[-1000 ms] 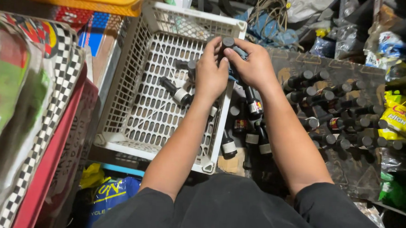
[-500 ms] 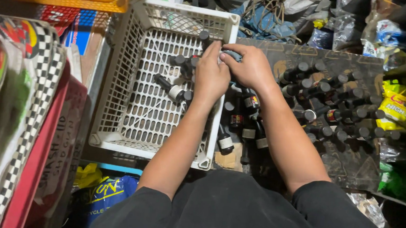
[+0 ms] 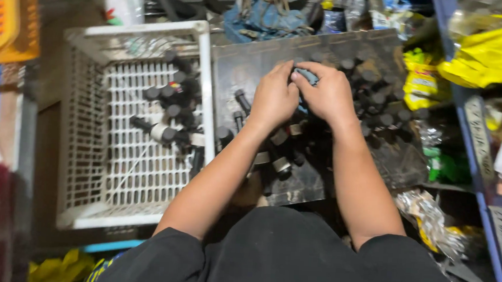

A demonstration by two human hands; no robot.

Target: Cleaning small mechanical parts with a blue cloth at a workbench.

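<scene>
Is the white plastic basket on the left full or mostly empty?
Mostly empty: the white basket holds only a small cluster of dark-capped bottles near its far right corner; bare lattice floor shows elsewhere.

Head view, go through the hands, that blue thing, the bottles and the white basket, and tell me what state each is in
left hand: closed on the blue cloth
right hand: closed on it too
blue cloth: bunched between both hands
dark bottles: capped, standing in the dark tray
white basket: open, several bottles lying inside

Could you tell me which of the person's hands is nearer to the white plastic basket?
The left hand. It sits over the dark tray just right of the basket wall, while the right hand is farther right, pressed against the left one above the bottles.
</scene>
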